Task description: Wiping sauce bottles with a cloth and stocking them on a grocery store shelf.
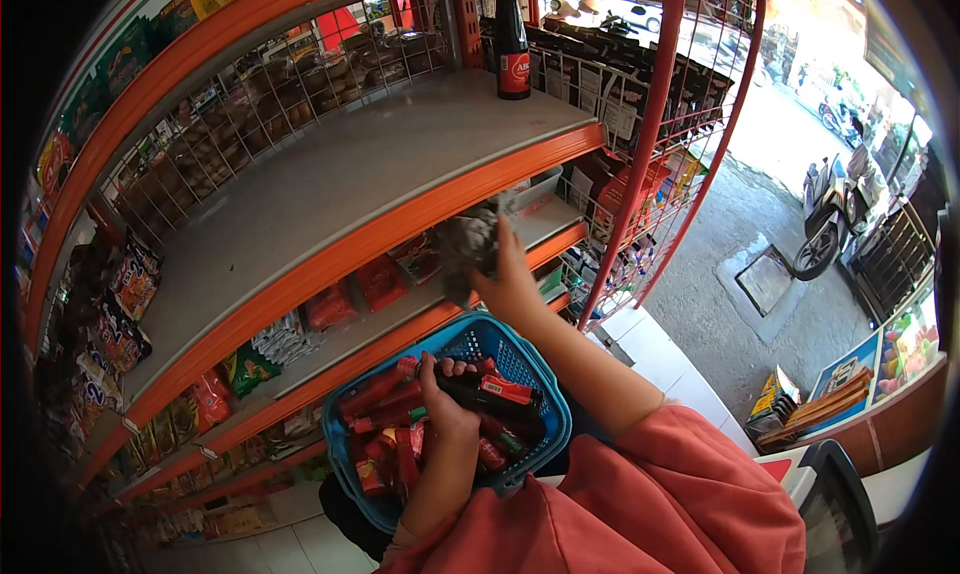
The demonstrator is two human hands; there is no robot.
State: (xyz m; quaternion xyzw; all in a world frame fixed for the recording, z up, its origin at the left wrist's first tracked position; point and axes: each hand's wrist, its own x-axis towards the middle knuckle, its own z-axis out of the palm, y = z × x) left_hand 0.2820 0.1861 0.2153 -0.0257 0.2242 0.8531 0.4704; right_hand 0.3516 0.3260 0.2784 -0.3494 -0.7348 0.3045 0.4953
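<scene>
My left hand [450,401] grips a dark sauce bottle [491,390] with a red label, lying tilted over a blue plastic basket [559,424]. In the basket lie several red sauce bottles [405,461], some with green or red caps. My right hand [510,274] holds a crumpled grey cloth [472,244], somewhat blurred, in front of the orange shelf edge. One dark ABC bottle [513,56] with a red label stands upright at the far right end of the grey upper shelf [337,176].
Snack packets [120,319] line the shelf's left end. Red packets [379,281] and white sachets [285,341] lie on the shelf below. A red wire rack [637,154] borders the right side. Outside stands a parked motorcycle [832,214].
</scene>
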